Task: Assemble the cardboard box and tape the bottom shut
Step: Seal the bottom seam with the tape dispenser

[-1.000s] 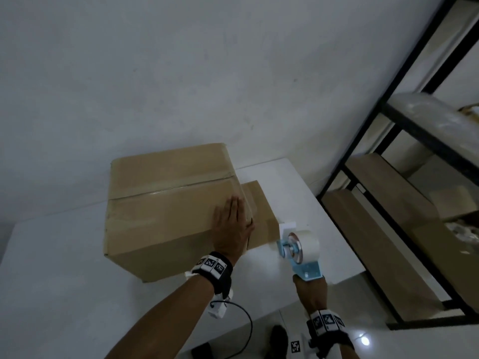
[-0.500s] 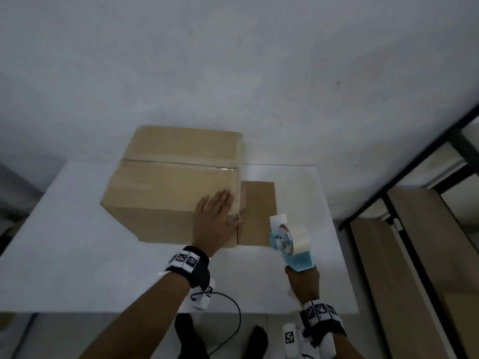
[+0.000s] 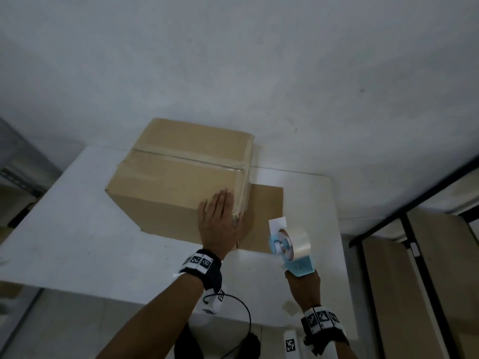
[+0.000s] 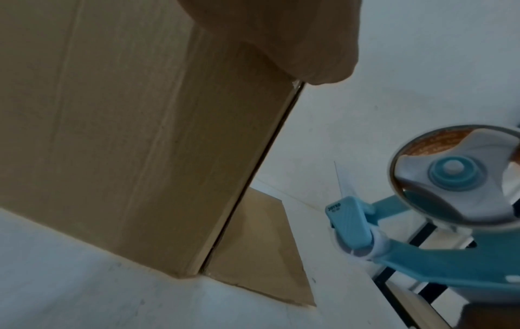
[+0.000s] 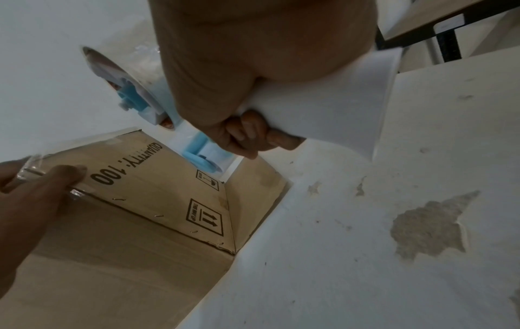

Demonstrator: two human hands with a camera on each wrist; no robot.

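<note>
White table (image 3: 77, 229) against a grey wall (image 3: 233, 60) — one cardboard box (image 3: 168, 182), left hand (image 3: 220, 224) flat on it; right hand (image 3: 304, 286) fingers grip one tape dispenser (image 3: 290, 247).

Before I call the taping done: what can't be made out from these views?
- Far side of the cardboard box: head view, hidden by the box itself.
- End of the tape strip at the near corner: head view, covered by the left hand.
- Tape dispenser handle: hidden inside the right hand; its cutter blade is too small to see.
- Small print beside the arrows: right wrist view, too small.
</note>
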